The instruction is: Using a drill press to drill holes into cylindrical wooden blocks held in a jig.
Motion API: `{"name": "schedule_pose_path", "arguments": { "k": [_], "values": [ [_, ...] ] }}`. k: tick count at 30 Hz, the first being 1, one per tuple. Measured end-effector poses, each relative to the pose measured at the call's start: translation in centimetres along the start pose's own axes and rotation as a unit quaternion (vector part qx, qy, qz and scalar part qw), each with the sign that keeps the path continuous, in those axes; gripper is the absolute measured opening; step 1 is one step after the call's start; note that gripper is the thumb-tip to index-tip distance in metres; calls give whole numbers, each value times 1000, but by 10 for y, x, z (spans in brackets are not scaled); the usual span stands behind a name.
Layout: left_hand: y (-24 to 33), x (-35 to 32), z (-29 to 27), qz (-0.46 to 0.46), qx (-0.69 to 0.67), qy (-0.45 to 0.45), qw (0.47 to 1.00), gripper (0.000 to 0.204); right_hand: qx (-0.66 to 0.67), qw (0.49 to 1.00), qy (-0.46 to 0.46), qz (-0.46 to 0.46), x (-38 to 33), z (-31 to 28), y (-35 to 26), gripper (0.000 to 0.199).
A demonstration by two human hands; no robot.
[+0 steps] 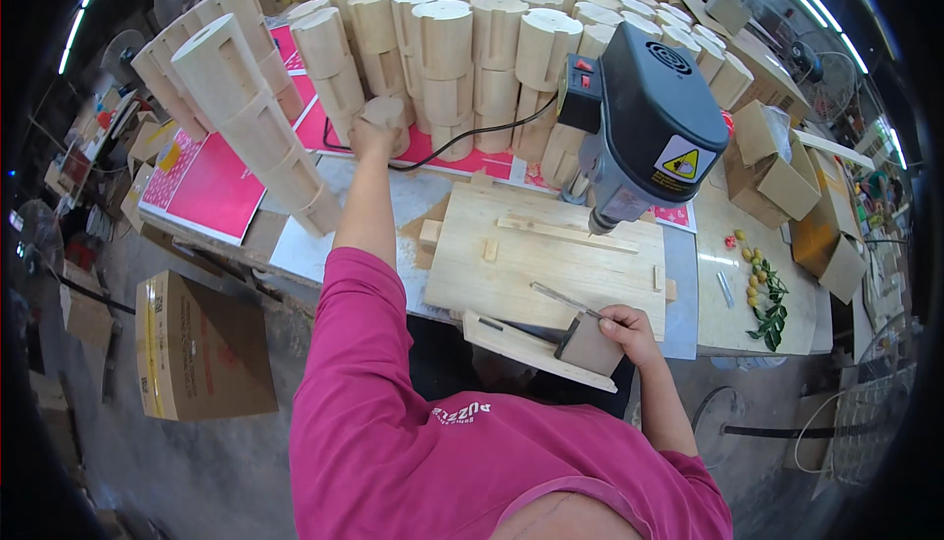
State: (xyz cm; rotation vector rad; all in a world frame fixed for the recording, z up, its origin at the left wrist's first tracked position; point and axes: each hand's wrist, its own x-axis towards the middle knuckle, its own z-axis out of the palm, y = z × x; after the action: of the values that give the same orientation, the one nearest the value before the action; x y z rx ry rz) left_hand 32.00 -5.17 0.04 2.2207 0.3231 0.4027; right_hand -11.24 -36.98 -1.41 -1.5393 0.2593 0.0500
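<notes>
My left hand (375, 137) reaches forward to the stacks and is closed on a pale wooden cylinder (384, 111) at their near edge. Close to my body, my right hand (632, 331) grips a flat grey-brown block (592, 345) with a dark edge, thumb on top. A thin metal strip (562, 297) juts out beside that block over the wooden board (462, 274); whether my fingers hold it too I cannot tell. Below the block lies a narrow wooden plank (521, 345). The drill press head (654, 117) stands above the board's far right, its chuck (602, 220) pointing down.
Stacked notched wooden cylinders (442, 38) fill the table's back, with a tall leaning stack (256, 117) at left. A black cable (472, 133) runs between the drill press and the stacks. A cardboard box (211, 343) sits on the floor; artificial greenery (769, 314) lies at right.
</notes>
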Motion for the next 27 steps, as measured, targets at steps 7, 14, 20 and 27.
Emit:
{"name": "schedule_pose_path", "arguments": {
  "k": [7,14,20,27],
  "values": [
    [-15,-1,15,54,-100,7,993,81,-29,1000,-1,6,1,-1,-2,22],
    [-26,-2,12,74,-96,10,993,67,-37,999,-9,-2,0,0,-5,23],
    [3,-44,-26,82,-197,5,977,53,-35,999,-12,-15,1,0,-2,23],
    [4,-98,-103,74,-411,-79,905,38,-16,999,-27,-30,0,-2,4,23]
  ]
}}
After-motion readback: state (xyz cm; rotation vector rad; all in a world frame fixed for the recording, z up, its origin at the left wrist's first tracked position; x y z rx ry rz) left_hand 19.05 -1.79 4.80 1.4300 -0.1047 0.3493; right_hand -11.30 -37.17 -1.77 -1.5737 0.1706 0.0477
